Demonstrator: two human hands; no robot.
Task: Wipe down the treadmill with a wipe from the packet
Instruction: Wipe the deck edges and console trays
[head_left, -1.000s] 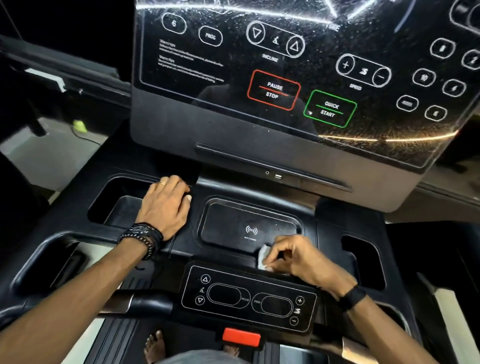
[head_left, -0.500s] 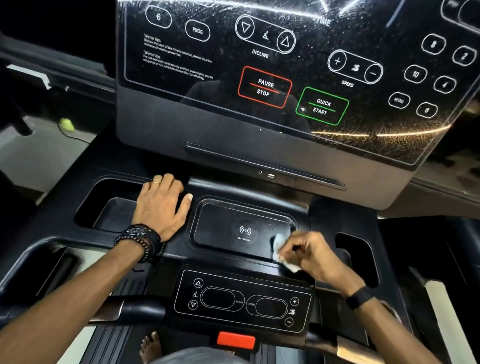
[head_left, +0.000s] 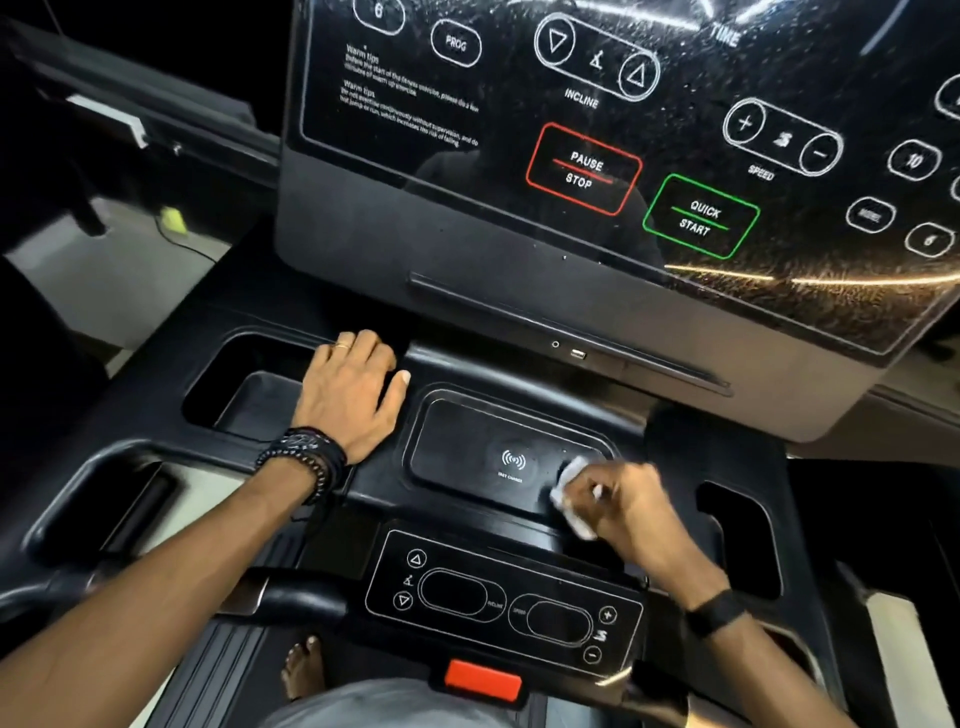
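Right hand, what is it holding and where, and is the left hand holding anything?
The right hand pinches a bunched white wipe at its near edge, on the charging pad. The left hand holds nothing, resting flat on the console.

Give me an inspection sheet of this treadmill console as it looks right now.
Surface: black console deck with a charging pad; touch panel above looks speckled.
Job's things: white wipe on the pad's right edge; packet not seen.
Clutter: nothing seen.
Grips: right hand pinches the wipe; left hand rests flat on the deck beside the left cup recess.
Cables: thin dark cable on the floor, far left.
Surroundings: dark room, pale floor, red safety clip.
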